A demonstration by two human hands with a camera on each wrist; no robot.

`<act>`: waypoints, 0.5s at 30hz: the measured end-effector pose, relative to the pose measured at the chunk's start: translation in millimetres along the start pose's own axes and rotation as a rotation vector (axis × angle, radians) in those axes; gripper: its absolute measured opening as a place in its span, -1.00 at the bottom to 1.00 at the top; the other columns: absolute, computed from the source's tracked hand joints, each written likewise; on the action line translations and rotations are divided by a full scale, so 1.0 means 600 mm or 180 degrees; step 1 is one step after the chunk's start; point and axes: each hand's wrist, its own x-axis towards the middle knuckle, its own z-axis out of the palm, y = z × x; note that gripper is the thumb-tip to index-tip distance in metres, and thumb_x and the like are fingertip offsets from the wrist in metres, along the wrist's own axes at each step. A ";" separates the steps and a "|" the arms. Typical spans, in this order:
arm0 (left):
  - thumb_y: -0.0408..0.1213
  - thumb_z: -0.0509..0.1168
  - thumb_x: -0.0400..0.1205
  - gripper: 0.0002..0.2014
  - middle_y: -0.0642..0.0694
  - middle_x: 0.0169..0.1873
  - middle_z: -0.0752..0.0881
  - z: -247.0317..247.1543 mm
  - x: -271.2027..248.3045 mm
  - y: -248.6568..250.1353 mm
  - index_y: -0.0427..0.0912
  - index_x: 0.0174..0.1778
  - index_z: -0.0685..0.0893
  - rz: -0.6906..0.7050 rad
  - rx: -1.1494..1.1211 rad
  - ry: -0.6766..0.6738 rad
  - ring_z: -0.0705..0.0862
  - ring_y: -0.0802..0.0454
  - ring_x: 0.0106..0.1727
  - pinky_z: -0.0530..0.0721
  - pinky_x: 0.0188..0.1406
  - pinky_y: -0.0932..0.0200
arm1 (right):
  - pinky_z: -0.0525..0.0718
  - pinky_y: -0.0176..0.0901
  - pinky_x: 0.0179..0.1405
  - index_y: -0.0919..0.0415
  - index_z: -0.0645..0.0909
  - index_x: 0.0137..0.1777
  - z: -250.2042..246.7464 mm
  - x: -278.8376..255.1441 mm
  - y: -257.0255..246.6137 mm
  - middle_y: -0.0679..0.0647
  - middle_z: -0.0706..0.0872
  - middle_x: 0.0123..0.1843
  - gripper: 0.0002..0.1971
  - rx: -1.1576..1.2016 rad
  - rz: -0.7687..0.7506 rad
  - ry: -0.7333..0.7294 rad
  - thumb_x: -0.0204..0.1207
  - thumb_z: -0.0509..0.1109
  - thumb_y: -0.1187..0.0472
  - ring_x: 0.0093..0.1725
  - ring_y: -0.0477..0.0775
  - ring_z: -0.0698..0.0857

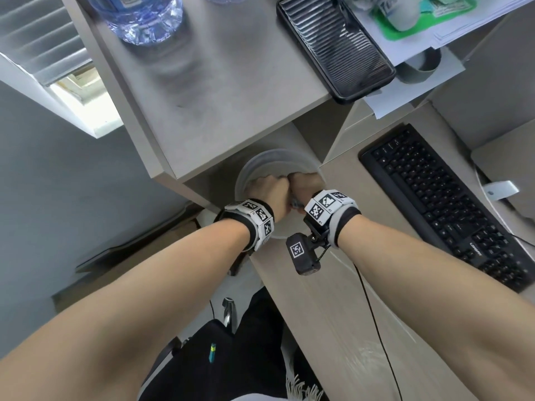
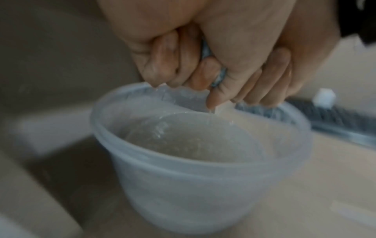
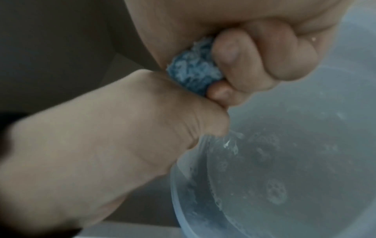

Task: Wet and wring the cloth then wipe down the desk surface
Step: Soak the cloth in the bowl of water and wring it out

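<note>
Both hands [image 1: 285,188] squeeze the balled blue cloth [image 3: 194,68] tightly above the water bowl [image 2: 203,169].

Both forearms are bare. Each wrist wears a white band [image 1: 254,218] with black square code markers over a black cuff. Under the right band [image 1: 328,206] hangs a small black camera [image 1: 302,254] with its thin black cable [image 1: 373,314]. The trousers [image 1: 231,357] are dark.

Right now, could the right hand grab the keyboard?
Probably not yet: the right hand and left hand both grip the blue cloth over the bowl. The keyboard lies unblocked nearby.
</note>
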 end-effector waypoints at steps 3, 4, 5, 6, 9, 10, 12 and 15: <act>-0.19 0.31 0.52 -0.77 -0.13 -0.09 0.77 0.013 0.004 -0.001 -0.14 0.03 0.76 -0.0492 -0.0769 -0.0102 0.74 -0.19 -0.03 0.73 -0.05 0.00 | 0.56 -0.12 -0.13 0.27 0.58 -0.30 0.004 0.003 -0.018 0.20 0.69 -0.15 -0.77 -0.0608 -0.0158 0.0244 0.55 0.24 0.21 -0.10 0.22 0.65; -0.19 0.31 0.53 -0.79 -0.10 -0.12 0.76 0.016 0.007 -0.003 -0.15 0.00 0.75 -0.0585 -0.1025 -0.0110 0.73 -0.15 -0.05 0.72 -0.04 0.00 | 0.51 -0.15 -0.17 0.26 0.59 -0.29 0.005 0.003 -0.022 0.21 0.69 -0.17 -0.77 -0.0832 -0.0222 0.0266 0.54 0.24 0.17 -0.14 0.22 0.63; -0.18 0.32 0.55 -0.81 -0.07 -0.14 0.74 0.017 0.010 -0.004 -0.15 0.00 0.74 -0.0665 -0.1234 -0.0160 0.71 -0.11 -0.07 0.70 -0.03 0.03 | 0.49 -0.16 -0.18 0.26 0.60 -0.25 0.007 0.005 -0.025 0.22 0.70 -0.17 -0.77 -0.1040 -0.0293 0.0302 0.53 0.24 0.14 -0.16 0.22 0.62; -0.17 0.34 0.58 -0.81 -0.05 -0.15 0.71 0.019 0.013 -0.006 -0.16 0.03 0.73 -0.0728 -0.1408 -0.0203 0.68 -0.08 -0.09 0.67 -0.06 0.07 | 0.51 -0.14 -0.18 0.26 0.62 -0.22 0.008 0.007 -0.027 0.24 0.71 -0.15 -0.76 -0.1204 -0.0373 0.0336 0.53 0.25 0.10 -0.15 0.24 0.63; -0.12 0.43 0.55 -0.71 -0.03 -0.13 0.67 0.023 0.018 -0.014 -0.16 0.13 0.70 -0.0779 -0.1940 -0.0294 0.69 -0.06 -0.05 0.62 -0.11 0.12 | 0.67 -0.04 -0.09 0.26 0.65 -0.14 0.016 0.012 -0.031 0.27 0.78 -0.04 -0.72 -0.1539 -0.0644 0.0484 0.48 0.26 0.05 -0.05 0.29 0.72; -0.10 0.46 0.53 -0.66 -0.02 -0.12 0.67 0.025 0.017 -0.015 -0.16 0.16 0.69 -0.0784 -0.2076 -0.0310 0.69 -0.04 -0.05 0.61 -0.12 0.13 | 0.70 -0.01 -0.07 0.25 0.65 -0.15 0.017 0.014 -0.031 0.27 0.78 -0.04 -0.73 -0.1606 -0.0721 0.0489 0.47 0.26 0.05 -0.06 0.29 0.73; -0.11 0.49 0.51 -0.63 -0.01 -0.11 0.66 0.026 0.015 -0.014 -0.16 0.18 0.67 -0.0867 -0.2301 -0.0386 0.64 0.01 -0.10 0.57 -0.16 0.16 | 0.66 -0.04 -0.15 0.24 0.61 -0.25 0.017 0.017 -0.031 0.29 0.78 -0.07 -0.75 -0.1802 -0.0885 0.0449 0.48 0.25 0.07 -0.14 0.27 0.69; -0.11 0.50 0.50 -0.78 0.05 -0.30 0.64 0.026 0.015 -0.013 -0.11 -0.09 0.64 -0.0978 -0.2632 -0.0484 0.59 0.09 -0.30 0.50 -0.42 0.25 | 0.54 -0.08 -0.21 0.21 0.52 -0.32 0.015 0.024 -0.030 0.29 0.74 -0.12 -0.74 -0.2071 -0.1161 0.0448 0.51 0.22 0.07 -0.18 0.26 0.60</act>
